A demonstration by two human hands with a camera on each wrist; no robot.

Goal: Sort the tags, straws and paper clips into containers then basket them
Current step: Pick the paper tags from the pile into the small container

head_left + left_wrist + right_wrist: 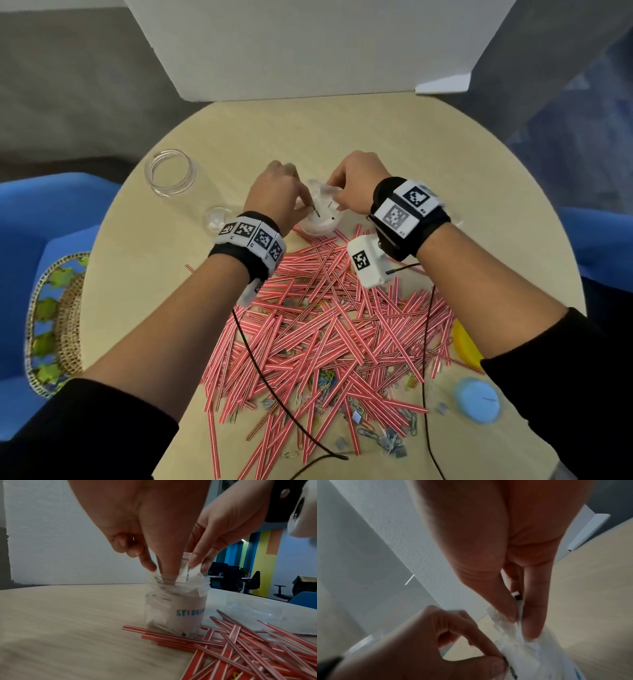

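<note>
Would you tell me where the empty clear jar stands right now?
In the head view the empty clear jar stands far left on the table, beyond a small clear lid and left of the left hand.

Round wooden table (pixel 342 137), white foam board (pixel 308 44) behind, blue chairs (pixel 41 212) (either side), black cables (pixel 260 370)

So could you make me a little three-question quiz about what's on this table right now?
1. True or false: the straws are already packed in a container.
2. What are both hands pushing into the clear jar? A) paper clips B) white tags C) straws
3. Fill in: the woven basket sits off the table's ____ edge.

Key:
1. False; they lie loose on the table.
2. B; the left hand and right hand press white tags in.
3. Left.
</note>
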